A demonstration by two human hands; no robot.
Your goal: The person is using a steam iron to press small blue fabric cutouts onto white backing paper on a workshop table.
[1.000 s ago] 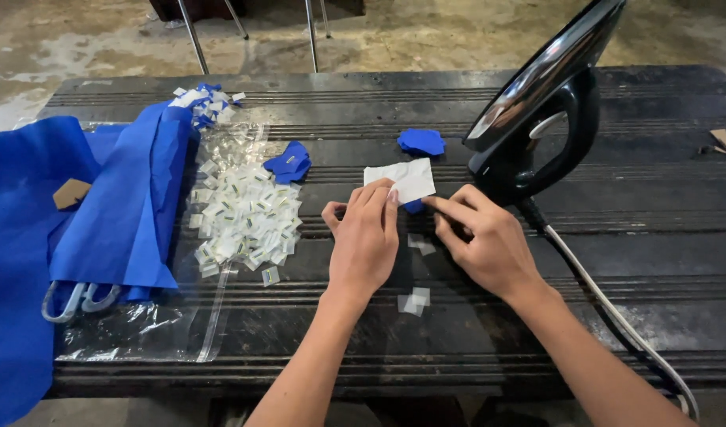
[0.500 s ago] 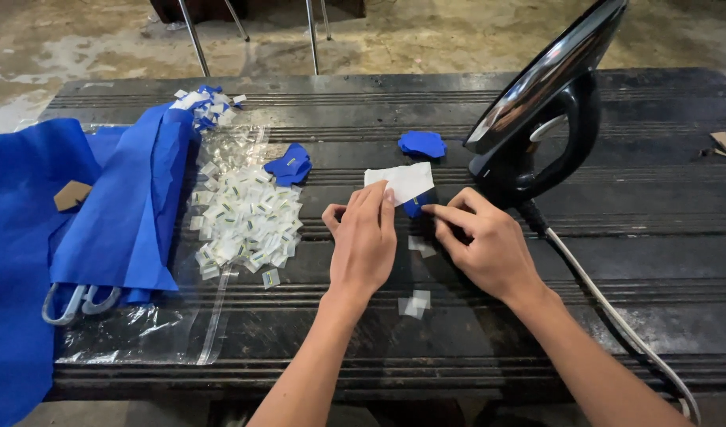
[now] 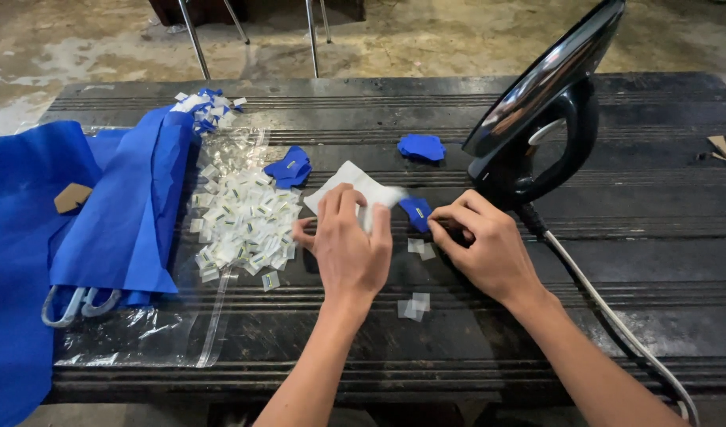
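Head view, only one supplied. Your left hand [image 3: 348,249] lies palm-down, fingers spread flat, pressing on a white paper sheet [image 3: 355,186] near the bench [image 3: 663,261] centre; it grips nothing, just bears on the sheet's near part. The sheet's far corner sticks out beyond your fingertips, tilted toward upper left.

Your right hand [image 3: 489,253] is just beside the left, fingers curled, thumb and forefinger closed in a pinch at the edge of a small blue fabric piece [image 3: 416,212]. That piece sits btwn your two hands, touching the right edge of the paper sheet. Whether it's fully lifted or resting on the bench: can't tell.

Small clear-white squares [image 3: 420,249] lie just below the blue piece, more [image 3: 414,307] nearer you, btwn your wrists.

Left of your left hand: heap of small white tags [image 3: 236,221] on a clear plastic bag [image 3: 165,340], close to your thumb. Beyond that, blue fabric bags [image 3: 118,221] w/ grey handles [image 3: 74,304].

Two more blue pieces: one [image 3: 292,166] by the heap, one [image 3: 420,146] farther back. Black iron [image 3: 544,119] stands upright immediately behind your right hand, cord [image 3: 616,324] running along your right forearm.
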